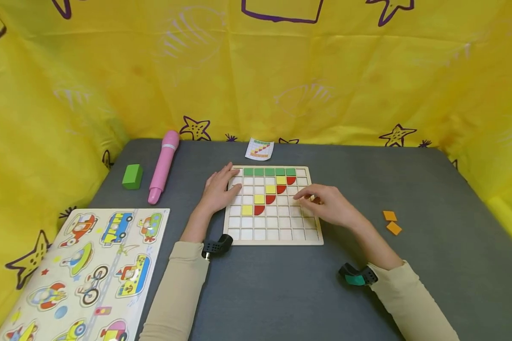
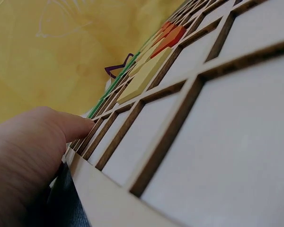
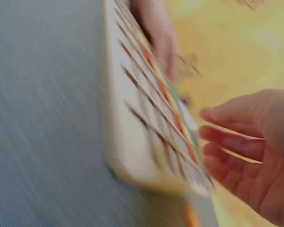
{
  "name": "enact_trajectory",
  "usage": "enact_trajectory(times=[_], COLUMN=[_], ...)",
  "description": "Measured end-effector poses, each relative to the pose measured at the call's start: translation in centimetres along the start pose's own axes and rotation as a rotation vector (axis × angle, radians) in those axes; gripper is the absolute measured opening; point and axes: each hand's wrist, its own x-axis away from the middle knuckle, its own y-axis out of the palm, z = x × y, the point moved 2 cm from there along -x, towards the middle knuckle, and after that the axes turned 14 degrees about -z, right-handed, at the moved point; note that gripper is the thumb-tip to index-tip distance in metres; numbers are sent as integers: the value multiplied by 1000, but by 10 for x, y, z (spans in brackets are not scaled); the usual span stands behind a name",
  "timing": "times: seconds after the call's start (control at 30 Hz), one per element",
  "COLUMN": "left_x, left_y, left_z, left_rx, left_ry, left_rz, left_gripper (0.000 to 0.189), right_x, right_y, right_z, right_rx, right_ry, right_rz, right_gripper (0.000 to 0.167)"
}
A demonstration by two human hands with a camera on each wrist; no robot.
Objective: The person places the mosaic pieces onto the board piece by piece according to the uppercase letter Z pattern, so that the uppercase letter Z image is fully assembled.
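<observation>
A wooden grid board (image 1: 277, 242) lies on the table. Green squares (image 1: 270, 172) run along its top row, and yellow squares (image 1: 259, 199) with red quarter-round pieces (image 1: 270, 200) step diagonally below. My left hand (image 1: 217, 192) rests on the board's left edge, fingers extended; its thumb (image 2: 78, 126) touches the rim in the left wrist view. Over the board's right side hovers my right hand (image 1: 330, 204), its fingers loosely bent. No piece shows between those fingers (image 3: 227, 142) in the blurred right wrist view. Two orange squares (image 1: 389, 216) lie farther right.
Behind the board is a small pattern card (image 1: 259, 149). To the left are a pink marker-shaped stick (image 1: 164, 168), a green block (image 1: 132, 177) and a vehicle picture puzzle (image 1: 125, 253). Yellow cloth (image 1: 256, 85) hangs around the grey table (image 1: 277, 293).
</observation>
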Motion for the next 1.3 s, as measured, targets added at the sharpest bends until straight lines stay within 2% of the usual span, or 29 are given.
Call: enact_trajectory(times=[0.2, 0.3, 0.43, 0.73, 0.97, 1.3], left_x=[-1, -2, -2, -4, -6, -7], left_y=[1, 1, 1, 0, 0, 1], left_z=[-1, 0, 0, -1, -1, -2], left_rx=[-30, -30, -34, -65, -86, -68], left_ry=[-2, 0, -5, -25, -46, -56], left_rz=[-12, -9, -13, -32, -53, -51], left_gripper=[53, 53, 53, 56, 58, 56], right_x=[27, 34, 35, 31, 28, 27], right_y=[-29, -35, -34, -32, -29, -27], right_z=[36, 47, 54, 67, 75, 79], right_rx=[29, 35, 43, 73, 71, 41], right_ry=[99, 95, 63, 113, 124, 136], right_rz=[-85, -128, -156, -100, -68, -33], right_gripper=[27, 33, 36, 25, 27, 25])
